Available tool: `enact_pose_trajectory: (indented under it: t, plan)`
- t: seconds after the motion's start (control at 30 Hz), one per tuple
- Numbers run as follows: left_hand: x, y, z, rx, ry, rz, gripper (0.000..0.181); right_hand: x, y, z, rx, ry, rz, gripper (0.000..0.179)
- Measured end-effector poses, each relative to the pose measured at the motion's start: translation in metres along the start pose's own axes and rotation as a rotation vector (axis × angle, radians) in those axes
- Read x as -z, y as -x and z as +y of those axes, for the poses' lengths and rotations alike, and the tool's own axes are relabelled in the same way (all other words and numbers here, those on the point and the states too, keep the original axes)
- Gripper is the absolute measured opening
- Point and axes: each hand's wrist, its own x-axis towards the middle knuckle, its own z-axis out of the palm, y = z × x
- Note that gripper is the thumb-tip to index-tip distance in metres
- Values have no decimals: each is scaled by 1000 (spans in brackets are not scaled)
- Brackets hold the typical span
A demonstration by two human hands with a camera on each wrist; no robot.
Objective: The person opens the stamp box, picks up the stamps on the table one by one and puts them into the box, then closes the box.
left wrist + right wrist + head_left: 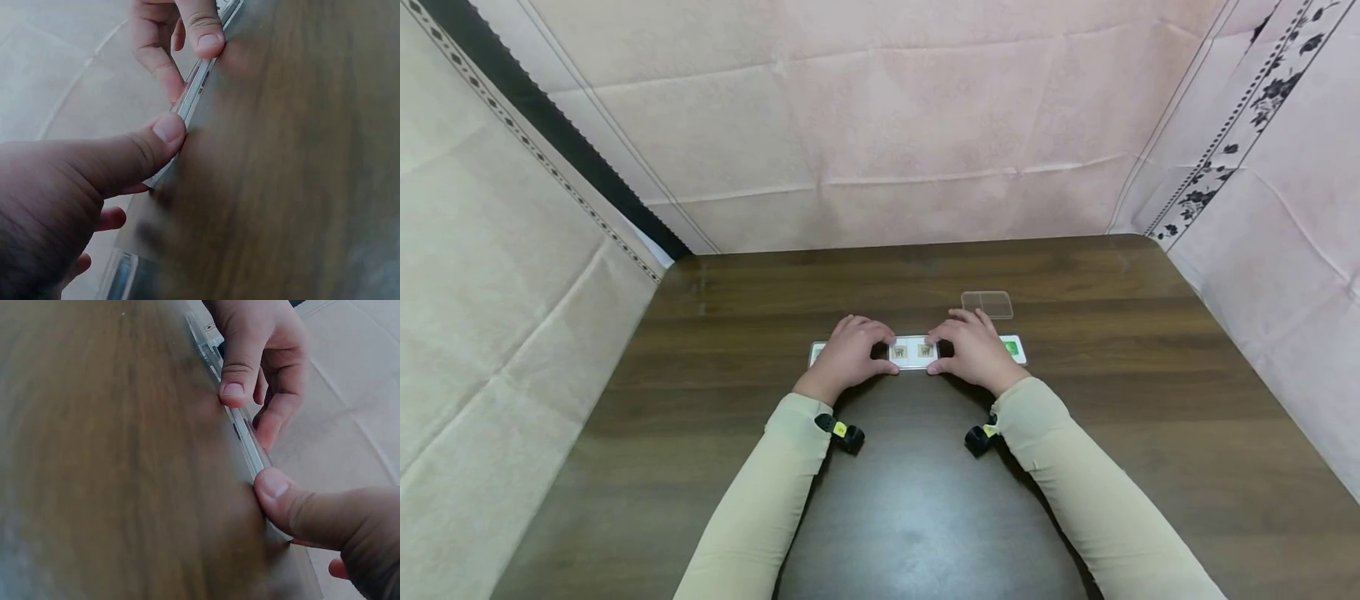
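Note:
On the table, a flat case (pixel 913 352) with clear plastic edges shows two small square pictures on white. My left hand (pixel 853 354) pinches its left end, thumb on the near edge and fingers at the far edge. At the right end my right hand (pixel 976 354) pinches it likewise. Both wrist views show the thumbs pressed to the thin, layered side of the case (pixel 199 78) (pixel 247 434). What the fingers do beneath or behind is partly hidden.
A white piece with a green patch (pixel 1012 347) pokes out beyond my right hand. Left of my left hand, another pale, clear-edged piece (pixel 816 351) is partly covered. Behind the right hand lies a clear plastic lid-like rectangle (pixel 987 303). Cloth (pixel 880 125) hangs behind the wooden table (pixel 737 467).

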Motion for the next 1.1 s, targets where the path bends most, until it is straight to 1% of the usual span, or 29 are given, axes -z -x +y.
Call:
enact_pose_trajectory:
  t: [0.2,0.4,0.5,0.57,0.7,0.77,0.83,0.97,1.1]
  plan:
    - [3,1,1,0,-35,-10,44,-1,-3,0,-4,-2,-38,44]
    - [3,-1,6,21,-71,-38,49,-2,-3,2,14,0,-68,44]
    - [4,-4,9,27,-85,-52,55,4,-3,2,40,14,-74,46]
    - [5,-5,13,31,-84,-63,61,10,-3,5,62,4,-73,49]
    - [7,-6,20,59,-84,-105,71,26,-2,18,94,-63,-35,53]
    - [8,-6,23,71,-104,-121,74,35,-1,28,82,-102,-7,54]
    - [8,-6,27,76,-117,-119,75,45,1,38,60,-138,26,54]
    - [4,-11,35,61,-125,-77,74,57,7,61,-25,-209,64,58]
    - [-5,-19,49,37,-100,-44,77,59,12,83,-109,-268,74,61]
